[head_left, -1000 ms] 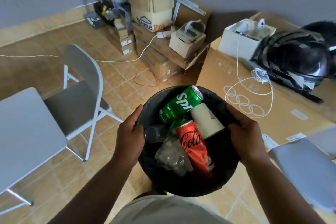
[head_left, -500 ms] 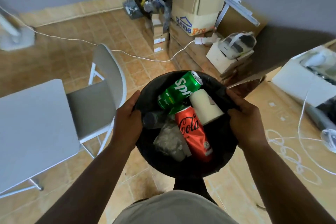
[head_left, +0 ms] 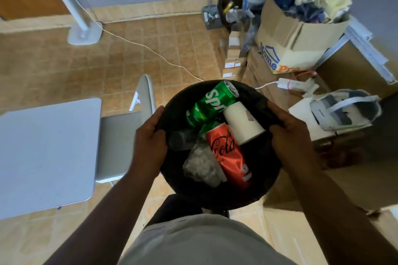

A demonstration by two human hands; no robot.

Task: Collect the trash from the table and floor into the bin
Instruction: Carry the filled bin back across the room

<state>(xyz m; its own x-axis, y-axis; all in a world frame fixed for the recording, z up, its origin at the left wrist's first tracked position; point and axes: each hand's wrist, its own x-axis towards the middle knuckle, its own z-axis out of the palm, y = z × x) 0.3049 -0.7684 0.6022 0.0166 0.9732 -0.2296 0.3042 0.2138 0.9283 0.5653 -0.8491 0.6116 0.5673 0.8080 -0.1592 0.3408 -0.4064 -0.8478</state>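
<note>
Brown tiles make the floor (head_left: 129, 66), and a white cable (head_left: 150, 49) runs across it. At the left stands the grey table (head_left: 47, 153), with a grey chair (head_left: 120, 142) just beside it. The black bin (head_left: 215, 199) is held off the floor in front of the person's body, between the two hands. The left hand (head_left: 150, 142) grasps the left side of the rim, with the thumb over the edge. The right hand (head_left: 288, 135) grasps the right side, its fingers curled round the rim. Both hands are equally near, at opposite sides.

Inside the bin lies a red can (head_left: 229, 155), its long axis going from the middle toward the person. A green can (head_left: 212, 103) leans on the far wall, and a white paper cup (head_left: 242, 122) touches both cans. There is also a crumpled piece of clear plastic (head_left: 200, 165) and a dark bottle (head_left: 182, 139) near the left thumb.

I judge that the collecting is nearly finished. The next move would then be to lower the bin straight down, kept level so that nothing rolls out.
</note>
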